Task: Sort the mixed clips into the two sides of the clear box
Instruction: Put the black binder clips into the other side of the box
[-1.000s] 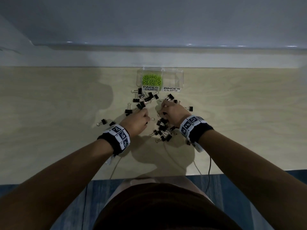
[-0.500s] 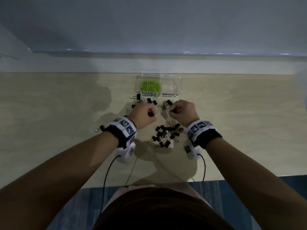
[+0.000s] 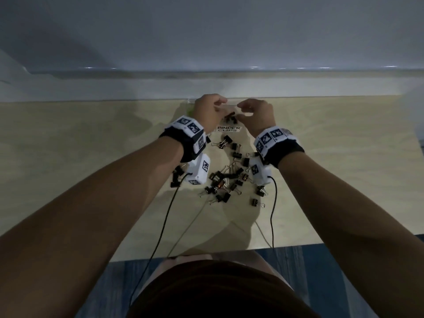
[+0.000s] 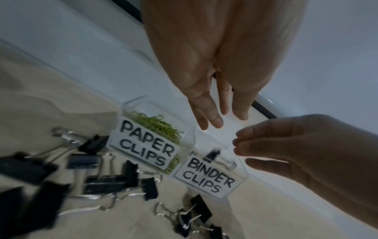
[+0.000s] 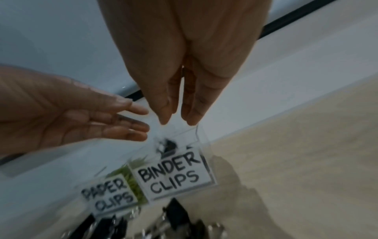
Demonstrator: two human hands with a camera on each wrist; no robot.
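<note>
The clear box [image 4: 135, 102] stands at the table's far edge, with green paper clips [image 4: 158, 127] behind its "PAPER CLIPS" label. Both my hands hover just over the side labelled "BINDER CLIPS" [image 3: 226, 129]. My left hand [image 4: 223, 120] has straight, spread fingers and holds nothing. My right hand [image 5: 176, 122] points its fingers down, slightly parted and empty. A blurred black binder clip [image 5: 167, 147] sits inside the binder side below the fingertips, and the head view shows dark binder clips in the box [image 3: 230, 118]. Several black binder clips [image 3: 226, 182] lie loose on the table in front of the box.
The wooden table [image 3: 332, 180] ends at a white ledge and wall right behind the box. More black binder clips [image 4: 106, 179] lie close against the box's front. Wrist-camera cables [image 3: 271, 214] trail over the table's near edge.
Both hands went from the clip pile forward to above the box's binder side and opened. The binder clips they held are now inside that compartment.
</note>
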